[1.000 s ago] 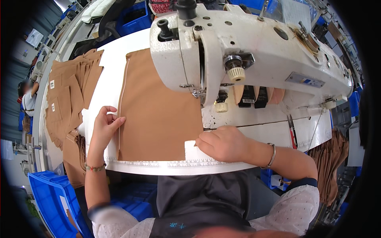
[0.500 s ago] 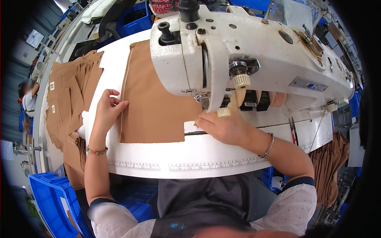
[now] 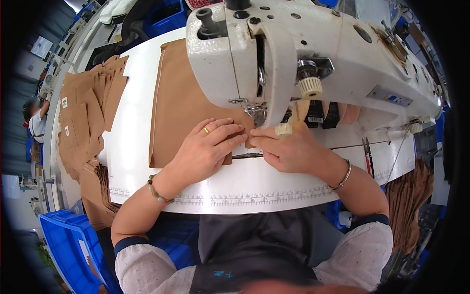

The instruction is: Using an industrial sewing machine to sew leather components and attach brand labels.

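A brown fabric panel with a pale stitched line along its left edge lies under the white sewing machine head. My left hand rests on the panel’s lower right part, fingers laid out and slightly bent, tips just left of the presser foot. Close beside it, my right hand has its fingers curled at the panel’s right edge below the needle area, pinching it; its fingertips are partly hidden by the fabric and each other.
Stacked brown pieces lie left; more hang right. Black-handled scissors and labelled strips are on the white table. Blue bins stand below and behind. A co-worker is at far left.
My left hand has left the panel’s left edge and moved right, beside my right hand. Both hands and the panel have moved away from the table’s front edge, toward the needle.
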### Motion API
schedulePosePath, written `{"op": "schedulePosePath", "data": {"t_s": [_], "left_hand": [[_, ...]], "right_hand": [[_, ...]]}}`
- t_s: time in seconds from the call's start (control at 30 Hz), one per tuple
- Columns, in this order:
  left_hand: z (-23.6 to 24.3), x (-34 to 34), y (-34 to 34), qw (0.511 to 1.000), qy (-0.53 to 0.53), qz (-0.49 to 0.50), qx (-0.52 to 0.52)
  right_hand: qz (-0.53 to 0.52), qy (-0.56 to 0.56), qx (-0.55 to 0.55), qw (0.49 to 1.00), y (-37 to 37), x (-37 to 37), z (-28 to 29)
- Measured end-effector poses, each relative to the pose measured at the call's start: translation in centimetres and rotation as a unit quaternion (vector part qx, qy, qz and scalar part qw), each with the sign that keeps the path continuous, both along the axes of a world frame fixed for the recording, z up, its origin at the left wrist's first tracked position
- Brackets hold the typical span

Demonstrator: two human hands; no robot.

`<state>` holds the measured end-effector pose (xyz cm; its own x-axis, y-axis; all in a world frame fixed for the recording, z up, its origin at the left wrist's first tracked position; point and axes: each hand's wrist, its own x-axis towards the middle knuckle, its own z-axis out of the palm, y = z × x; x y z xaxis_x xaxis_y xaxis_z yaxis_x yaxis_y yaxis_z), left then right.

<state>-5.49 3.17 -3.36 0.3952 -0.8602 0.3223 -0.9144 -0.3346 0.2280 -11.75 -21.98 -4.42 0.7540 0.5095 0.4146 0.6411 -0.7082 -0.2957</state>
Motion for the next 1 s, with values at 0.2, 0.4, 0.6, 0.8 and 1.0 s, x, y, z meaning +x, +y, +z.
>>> {"op": "schedulePosePath", "data": {"t_s": [0.2, 0.4, 0.6, 0.8, 1.0], "left_hand": [[-0.5, 0.4, -0.1, 1.0, 0.007, -0.003, -0.016], [-0.5, 2.3, -0.8, 0.999, -0.002, 0.002, -0.037], [-0.6, 4.4, -1.1, 0.998, 0.036, 0.035, -0.026], [-1.0, 5.7, -1.3, 0.997, 0.043, 0.06, -0.038], [-0.1, 6.2, -0.8, 0.994, 0.064, 0.083, -0.028]], "right_hand": [[0.015, 0.019, -0.009, 1.0, -0.2, -0.2, 0.3], [-0.022, -0.024, 0.02, 0.999, 0.1, 0.5, -0.6], [-0.028, -0.057, -0.018, 0.998, 0.1, 1.2, -0.8], [-0.041, -0.055, -0.077, 0.995, 0.3, 1.1, -1.0], [-0.027, -0.056, -0.061, 0.996, 0.3, 1.1, -0.8]]}}
